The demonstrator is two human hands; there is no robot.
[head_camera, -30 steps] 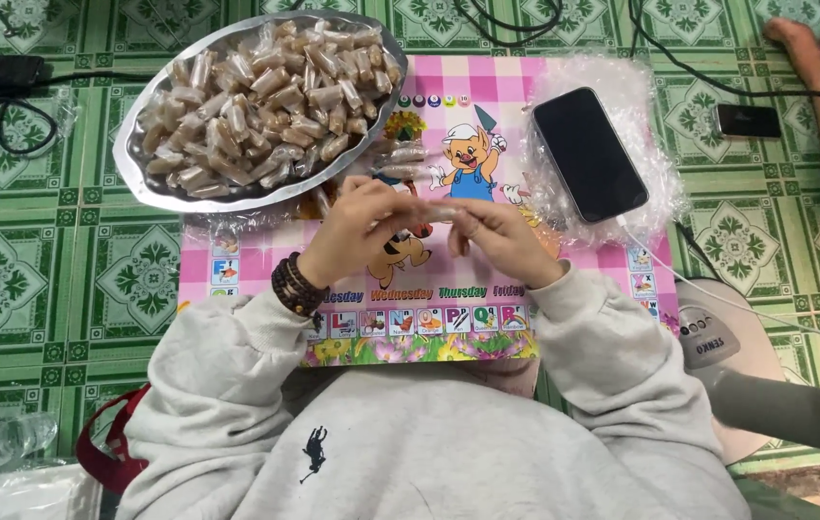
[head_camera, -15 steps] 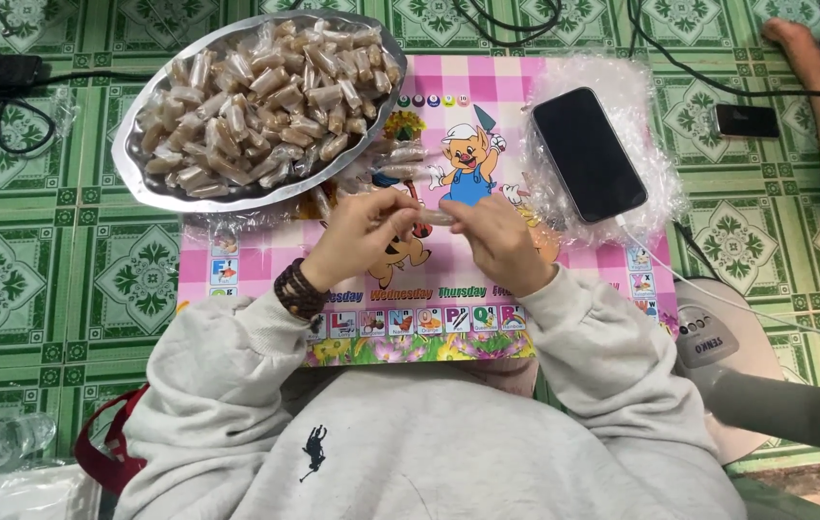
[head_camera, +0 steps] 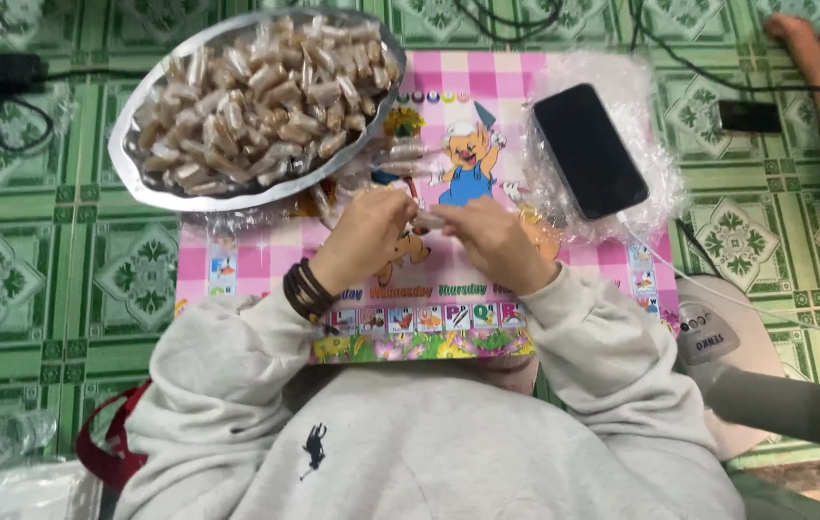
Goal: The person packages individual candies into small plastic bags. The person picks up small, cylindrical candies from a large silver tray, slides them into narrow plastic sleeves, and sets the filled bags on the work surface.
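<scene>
The left hand (head_camera: 364, 231) and the right hand (head_camera: 489, 239) pinch a small wrapped sweet (head_camera: 429, 221) between them, over the pink mat (head_camera: 535, 87) near the person. Its wrapper looks shiny, though the view is poor. It could slip out. The heaped silver tray (head_camera: 140, 188), far left, hangs over the mat's edge; a bump might spill it.

Bright, even light; slight softness.
</scene>
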